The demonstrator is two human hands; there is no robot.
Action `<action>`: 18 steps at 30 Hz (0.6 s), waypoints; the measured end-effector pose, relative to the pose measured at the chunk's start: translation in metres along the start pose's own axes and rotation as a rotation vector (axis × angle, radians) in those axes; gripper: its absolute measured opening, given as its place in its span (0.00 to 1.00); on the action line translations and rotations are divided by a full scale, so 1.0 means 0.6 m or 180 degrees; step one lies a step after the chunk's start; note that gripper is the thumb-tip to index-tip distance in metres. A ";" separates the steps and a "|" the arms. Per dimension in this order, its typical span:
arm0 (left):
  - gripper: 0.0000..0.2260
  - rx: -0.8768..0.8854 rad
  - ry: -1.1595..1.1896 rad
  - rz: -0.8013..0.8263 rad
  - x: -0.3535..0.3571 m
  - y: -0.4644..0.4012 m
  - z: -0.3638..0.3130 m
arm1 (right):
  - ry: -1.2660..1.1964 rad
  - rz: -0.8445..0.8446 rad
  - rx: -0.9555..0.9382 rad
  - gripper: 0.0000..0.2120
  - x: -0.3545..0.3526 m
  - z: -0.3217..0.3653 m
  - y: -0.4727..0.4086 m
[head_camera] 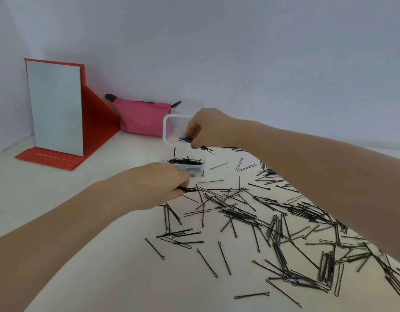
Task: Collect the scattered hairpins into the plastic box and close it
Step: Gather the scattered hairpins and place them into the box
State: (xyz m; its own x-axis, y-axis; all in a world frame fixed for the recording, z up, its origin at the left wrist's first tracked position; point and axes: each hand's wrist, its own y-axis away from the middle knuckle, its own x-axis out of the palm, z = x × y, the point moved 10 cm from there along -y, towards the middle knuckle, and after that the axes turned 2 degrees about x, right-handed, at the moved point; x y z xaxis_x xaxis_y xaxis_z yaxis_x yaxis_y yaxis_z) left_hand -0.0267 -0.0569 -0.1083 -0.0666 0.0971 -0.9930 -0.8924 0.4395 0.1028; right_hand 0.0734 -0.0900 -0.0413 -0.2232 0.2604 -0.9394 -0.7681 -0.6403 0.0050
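No brand, label or writing is legible on any item. The right hand [208, 127] has its fingers [191, 137] curled downward, pinching a small bunch of black hairpins [195, 143] directly above the clear plastic box [187, 166]. The box lies open below these fingers, with its lid [168, 129] raised behind them; a layer of hairpins fills its base. The left hand [158, 184] rests just in front of the box, fingers closed on a bundle of hairpins [191, 189] that projects to the right. The scattered hairpins [273, 217] cover the white counter [104, 278] right of the left fingers. A red folding mirror [57, 109] and pink pouch [142, 118] stand beyond, to the left.
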 end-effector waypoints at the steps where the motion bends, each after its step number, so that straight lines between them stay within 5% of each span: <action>1: 0.06 0.0009 -0.0041 -0.0012 -0.004 0.002 0.007 | 0.0046 0.0008 -0.0035 0.11 0.009 0.007 -0.013; 7: 0.05 -0.0105 -0.0286 -0.0258 -0.058 0.001 0.076 | 0.0207 0.0249 -0.0123 0.17 0.064 0.003 -0.028; 14: 0.03 -0.0113 -0.0018 -0.0575 -0.110 -0.078 0.107 | -0.0327 -0.0612 0.0374 0.18 -0.007 -0.100 0.011; 18: 0.06 -0.0052 -0.0018 -0.0228 -0.060 -0.131 0.091 | -0.0475 -0.0732 0.0555 0.20 -0.011 -0.131 0.022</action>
State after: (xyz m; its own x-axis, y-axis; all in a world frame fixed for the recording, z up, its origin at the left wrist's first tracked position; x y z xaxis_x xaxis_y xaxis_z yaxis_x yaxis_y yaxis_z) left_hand 0.0703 -0.0462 -0.0774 0.0002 0.0709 -0.9975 -0.9018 0.4310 0.0305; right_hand 0.1118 -0.1572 -0.0618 -0.1074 0.4953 -0.8621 -0.8970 -0.4222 -0.1308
